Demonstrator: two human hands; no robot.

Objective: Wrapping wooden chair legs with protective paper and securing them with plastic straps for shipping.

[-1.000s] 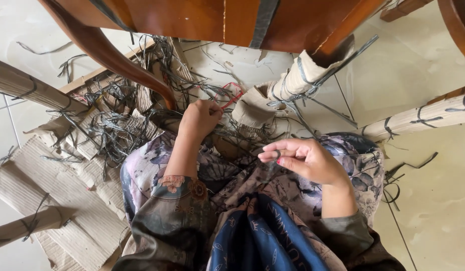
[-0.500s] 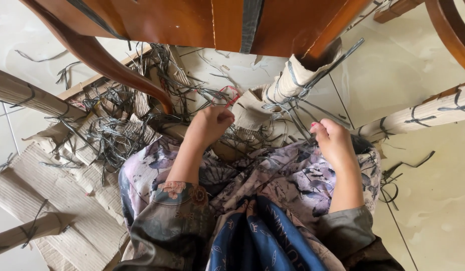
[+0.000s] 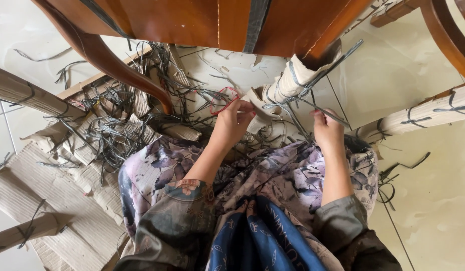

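Observation:
My left hand (image 3: 234,123) grips red-handled scissors (image 3: 223,100), held above the floor near a heap of cut grey straps. My right hand (image 3: 327,129) pinches a grey plastic strap (image 3: 317,108) that runs off a chair leg wrapped in cardboard (image 3: 293,80). That strap is pulled away from the wrapping, toward my lap. The scissor blades are hidden behind my left hand. Both hands reach out over my floral-print clothes (image 3: 272,175).
A polished wooden chair (image 3: 192,20) lies overhead with a bare curved leg (image 3: 117,65). More cardboard-wrapped legs lie at left (image 3: 21,90) and right (image 3: 423,115). Loose grey straps (image 3: 112,130) and torn corrugated cardboard (image 3: 46,200) cover the tiled floor at left.
My right hand has moved forward from my lap and taken hold of a grey strap at the wrapped leg. My left hand stays with the scissors, shifted slightly right.

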